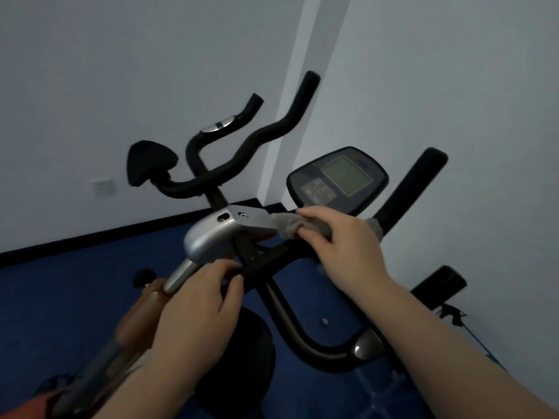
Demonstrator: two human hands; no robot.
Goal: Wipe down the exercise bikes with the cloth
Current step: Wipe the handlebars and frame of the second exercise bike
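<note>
Holding one crumpled grey cloth [290, 226] tight in its grip, the right hand [348, 246] presses it on the shiny silver cover [217, 234] of the near black exercise bike [290, 322]. The left hand [196, 306] wraps around one silver metal post [178, 275] just below. Two bikes stand here; the second bike [242, 152] is behind, by the white wall [121, 86], and one grey screen [341, 176] sits above the cloth.

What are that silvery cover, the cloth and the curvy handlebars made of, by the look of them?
The silvery cover looks like painted plastic or metal: smooth, with a soft sheen and screw holes. The cloth in the right hand seems a fuzzy grey terry or microfibre. The handlebars look foam- or rubber-padded: matte black.
</note>
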